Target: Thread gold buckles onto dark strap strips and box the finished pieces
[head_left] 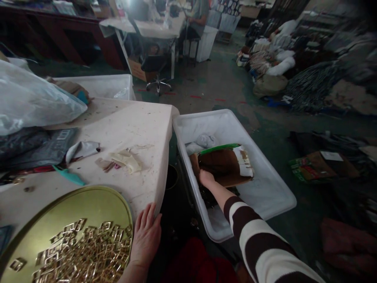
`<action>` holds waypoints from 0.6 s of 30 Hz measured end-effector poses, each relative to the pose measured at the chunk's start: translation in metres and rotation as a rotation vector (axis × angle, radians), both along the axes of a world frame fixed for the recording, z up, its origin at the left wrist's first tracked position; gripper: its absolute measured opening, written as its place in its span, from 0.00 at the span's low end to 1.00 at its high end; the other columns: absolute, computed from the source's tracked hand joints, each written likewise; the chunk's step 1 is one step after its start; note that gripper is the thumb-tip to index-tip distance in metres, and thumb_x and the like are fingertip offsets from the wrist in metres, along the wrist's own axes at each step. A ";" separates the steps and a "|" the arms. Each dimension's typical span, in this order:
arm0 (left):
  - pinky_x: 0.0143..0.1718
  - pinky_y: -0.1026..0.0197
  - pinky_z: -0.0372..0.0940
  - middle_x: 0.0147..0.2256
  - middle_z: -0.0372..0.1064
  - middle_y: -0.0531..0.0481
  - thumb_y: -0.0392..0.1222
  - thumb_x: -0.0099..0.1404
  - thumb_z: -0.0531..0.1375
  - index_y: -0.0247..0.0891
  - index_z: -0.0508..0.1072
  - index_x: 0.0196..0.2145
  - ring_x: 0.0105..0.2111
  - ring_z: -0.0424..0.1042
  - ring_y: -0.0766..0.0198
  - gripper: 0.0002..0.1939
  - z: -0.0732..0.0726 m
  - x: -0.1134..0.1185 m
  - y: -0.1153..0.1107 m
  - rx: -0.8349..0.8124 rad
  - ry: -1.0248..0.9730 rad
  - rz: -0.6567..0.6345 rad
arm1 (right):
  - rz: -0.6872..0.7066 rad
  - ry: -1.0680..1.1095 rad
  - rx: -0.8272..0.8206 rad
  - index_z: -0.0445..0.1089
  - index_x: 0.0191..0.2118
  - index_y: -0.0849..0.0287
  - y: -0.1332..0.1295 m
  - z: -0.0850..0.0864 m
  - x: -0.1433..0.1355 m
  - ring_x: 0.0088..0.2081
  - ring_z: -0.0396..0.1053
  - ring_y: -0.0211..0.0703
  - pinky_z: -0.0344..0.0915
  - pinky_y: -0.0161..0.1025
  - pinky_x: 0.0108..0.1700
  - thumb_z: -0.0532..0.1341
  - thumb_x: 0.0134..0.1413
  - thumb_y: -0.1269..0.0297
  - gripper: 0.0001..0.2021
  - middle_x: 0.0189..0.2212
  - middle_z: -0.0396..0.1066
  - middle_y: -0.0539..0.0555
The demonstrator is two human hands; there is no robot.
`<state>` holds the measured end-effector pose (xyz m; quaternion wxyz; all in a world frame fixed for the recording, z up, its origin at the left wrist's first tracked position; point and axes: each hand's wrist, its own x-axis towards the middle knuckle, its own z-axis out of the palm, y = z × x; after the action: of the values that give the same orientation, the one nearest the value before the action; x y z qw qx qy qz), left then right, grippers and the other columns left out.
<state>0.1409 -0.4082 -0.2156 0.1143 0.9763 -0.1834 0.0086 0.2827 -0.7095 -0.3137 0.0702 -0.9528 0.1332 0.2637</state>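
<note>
My left hand (pixel 146 236) lies flat on the edge of the pale table (pixel 147 129), fingers spread a little, beside a round gold tray (pixel 88 200) that holds a heap of small gold metal buckles (pixel 85 251). Out to the right, my right hand (pixel 206 179) reaches into a white plastic bin (pixel 265 192). Its fingers are closed on the near left edge of an open cardboard box (pixel 224 165) with a green rim and a white patch. The fingertips are partly hidden by the box. Dark items and a pale plastic bag (pixel 206 140) lie around the box.
On the table are a clear plastic bag (pixel 35 98), dark packages (pixel 53 147) and cloth scraps (pixel 126 160). Beyond stand another white bin (pixel 118 87), a swivel chair (pixel 154 65) and a seated person (pixel 200 17). Piles of material (pixel 312 84) cover the floor at right.
</note>
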 end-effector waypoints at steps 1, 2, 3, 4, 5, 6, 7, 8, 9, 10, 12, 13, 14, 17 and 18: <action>0.59 0.47 0.47 0.58 0.55 0.41 0.34 0.60 0.53 0.38 0.74 0.40 0.59 0.51 0.51 0.13 0.000 0.000 0.000 0.007 -0.002 0.000 | -0.006 -0.017 -0.005 0.64 0.47 0.63 -0.006 0.006 -0.003 0.42 0.68 0.43 0.66 0.46 0.44 0.55 0.58 0.60 0.15 0.43 0.67 0.56; 0.59 0.47 0.47 0.58 0.55 0.41 0.34 0.60 0.53 0.38 0.74 0.40 0.59 0.51 0.51 0.13 0.000 0.001 0.000 0.012 -0.008 -0.002 | -0.013 -0.032 -0.012 0.64 0.47 0.63 -0.014 0.012 -0.007 0.42 0.68 0.43 0.66 0.46 0.43 0.55 0.58 0.60 0.15 0.43 0.67 0.56; 0.59 0.47 0.47 0.58 0.55 0.41 0.34 0.60 0.54 0.38 0.74 0.39 0.59 0.51 0.51 0.12 0.000 0.001 -0.001 0.017 -0.016 -0.005 | -0.020 -0.046 -0.021 0.64 0.47 0.63 -0.023 0.019 -0.011 0.41 0.68 0.42 0.66 0.46 0.43 0.54 0.58 0.60 0.15 0.42 0.67 0.56; 0.59 0.46 0.48 0.58 0.55 0.41 0.34 0.59 0.54 0.38 0.74 0.39 0.59 0.51 0.51 0.12 -0.001 0.001 -0.001 0.020 -0.029 -0.007 | -0.025 -0.058 -0.030 0.64 0.47 0.64 -0.032 0.026 -0.016 0.41 0.68 0.42 0.66 0.46 0.43 0.54 0.58 0.60 0.15 0.42 0.68 0.56; 0.58 0.46 0.48 0.58 0.55 0.41 0.34 0.59 0.54 0.38 0.74 0.39 0.59 0.51 0.51 0.12 -0.002 0.001 0.000 0.024 -0.043 -0.007 | -0.027 -0.069 -0.037 0.64 0.46 0.64 -0.041 0.033 -0.023 0.41 0.68 0.42 0.66 0.46 0.43 0.54 0.58 0.60 0.15 0.41 0.68 0.56; 0.58 0.46 0.48 0.58 0.55 0.41 0.34 0.58 0.54 0.38 0.74 0.38 0.59 0.52 0.51 0.12 -0.003 0.001 0.001 0.029 -0.059 -0.006 | -0.024 -0.078 -0.040 0.64 0.46 0.64 -0.050 0.040 -0.030 0.40 0.68 0.42 0.66 0.46 0.43 0.53 0.58 0.59 0.15 0.40 0.68 0.56; 0.58 0.46 0.49 0.58 0.56 0.41 0.34 0.58 0.54 0.38 0.75 0.38 0.59 0.52 0.51 0.12 -0.005 0.000 0.002 0.035 -0.078 -0.006 | -0.016 -0.086 -0.038 0.64 0.46 0.64 -0.057 0.046 -0.038 0.39 0.69 0.41 0.66 0.45 0.43 0.53 0.59 0.59 0.15 0.40 0.69 0.56; 0.58 0.47 0.49 0.57 0.56 0.41 0.34 0.58 0.54 0.38 0.75 0.38 0.58 0.53 0.51 0.12 -0.006 -0.001 0.003 0.043 -0.097 -0.007 | -0.002 -0.094 -0.030 0.64 0.45 0.64 -0.062 0.050 -0.046 0.39 0.69 0.41 0.66 0.45 0.42 0.52 0.59 0.59 0.15 0.38 0.70 0.55; 0.58 0.47 0.49 0.57 0.57 0.41 0.34 0.57 0.54 0.38 0.75 0.38 0.58 0.53 0.51 0.12 -0.007 -0.001 0.003 0.052 -0.121 -0.004 | 0.014 -0.102 -0.018 0.65 0.45 0.65 -0.065 0.054 -0.054 0.38 0.70 0.41 0.66 0.45 0.42 0.51 0.60 0.59 0.15 0.37 0.70 0.55; 0.58 0.47 0.50 0.56 0.58 0.40 0.34 0.57 0.54 0.38 0.75 0.37 0.58 0.54 0.51 0.12 -0.007 -0.002 0.003 0.062 -0.149 0.005 | 0.034 -0.112 -0.003 0.65 0.44 0.65 -0.067 0.057 -0.061 0.37 0.70 0.41 0.66 0.44 0.42 0.50 0.61 0.60 0.14 0.36 0.71 0.55; 0.57 0.48 0.52 0.54 0.61 0.41 0.33 0.57 0.54 0.38 0.75 0.38 0.56 0.57 0.51 0.13 -0.003 0.001 -0.006 0.087 -0.211 -0.013 | 0.075 -0.134 0.039 0.65 0.42 0.66 -0.066 0.059 -0.071 0.36 0.71 0.42 0.66 0.41 0.40 0.48 0.62 0.64 0.13 0.34 0.72 0.57; 0.56 0.48 0.53 0.54 0.62 0.42 0.33 0.57 0.54 0.39 0.74 0.40 0.55 0.58 0.52 0.14 0.001 0.005 -0.016 0.096 -0.228 -0.040 | 0.093 -0.147 0.062 0.66 0.41 0.66 -0.064 0.059 -0.073 0.36 0.72 0.43 0.65 0.40 0.39 0.47 0.61 0.67 0.13 0.33 0.73 0.59; 0.56 0.48 0.53 0.53 0.62 0.43 0.33 0.58 0.53 0.41 0.73 0.42 0.55 0.59 0.53 0.15 0.007 0.011 -0.030 0.096 -0.226 -0.081 | 0.108 -0.160 0.085 0.66 0.41 0.66 -0.062 0.059 -0.074 0.36 0.72 0.44 0.65 0.39 0.38 0.46 0.61 0.70 0.13 0.33 0.73 0.60; 0.55 0.48 0.54 0.55 0.59 0.44 0.35 0.61 0.51 0.40 0.68 0.47 0.54 0.60 0.55 0.17 0.028 0.048 -0.097 -0.030 -0.044 -0.132 | 0.130 -0.203 0.148 0.67 0.40 0.67 -0.059 0.060 -0.069 0.38 0.72 0.48 0.64 0.38 0.37 0.45 0.58 0.75 0.14 0.33 0.73 0.63; 0.55 0.51 0.56 0.55 0.60 0.42 0.37 0.62 0.50 0.38 0.67 0.49 0.53 0.61 0.56 0.17 0.033 0.066 -0.125 -0.113 0.081 -0.124 | 0.133 -0.214 0.167 0.67 0.40 0.67 -0.058 0.062 -0.067 0.38 0.72 0.49 0.64 0.38 0.37 0.45 0.57 0.76 0.14 0.33 0.73 0.64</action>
<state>0.2066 -0.5327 -0.1829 0.1769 0.9547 -0.2378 -0.0274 0.2153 -0.7680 -0.2520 0.1453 -0.9731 0.0390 0.1748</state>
